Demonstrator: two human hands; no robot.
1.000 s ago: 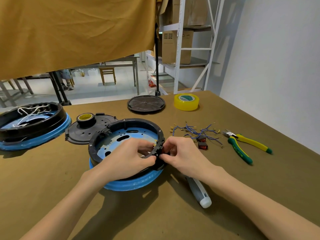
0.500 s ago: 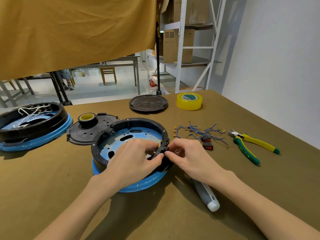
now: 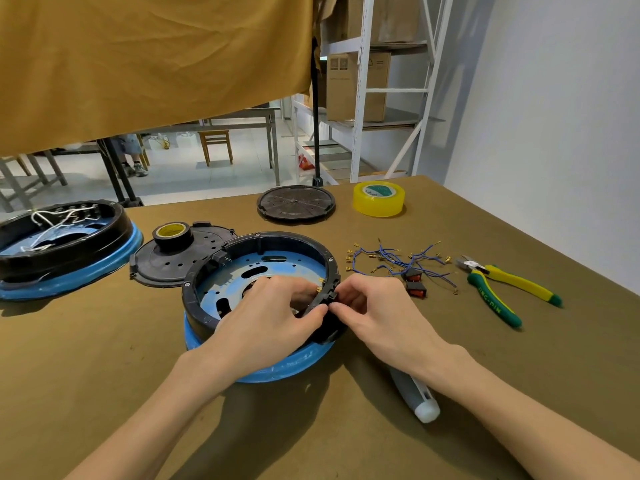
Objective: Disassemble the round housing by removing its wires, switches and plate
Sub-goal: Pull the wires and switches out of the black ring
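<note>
A round housing (image 3: 207,271) with a black ring wall and blue base stands in the middle of the table, its blue inner plate (image 3: 239,271) showing. My left hand (image 3: 266,317) reaches over the near right rim and grips the ring from inside. My right hand (image 3: 377,313) pinches a small black part at the outer right rim, thumb tip against my left thumb. Brass terminals (image 3: 320,284) peek out between my fingers. Removed blue wires (image 3: 391,259) and two red switches (image 3: 414,282) lie to the right.
A second housing (image 3: 62,244) with white wires sits far left. A black cover (image 3: 166,261) carries a tape roll (image 3: 171,233). Another black lid (image 3: 296,204), yellow tape (image 3: 379,199), green-yellow pliers (image 3: 502,289) and a grey-handled tool (image 3: 415,393) lie around.
Both hands stay at the housing's right rim with small finger shifts. My view has drifted slightly, so the housing sits a little further right in frame.
</note>
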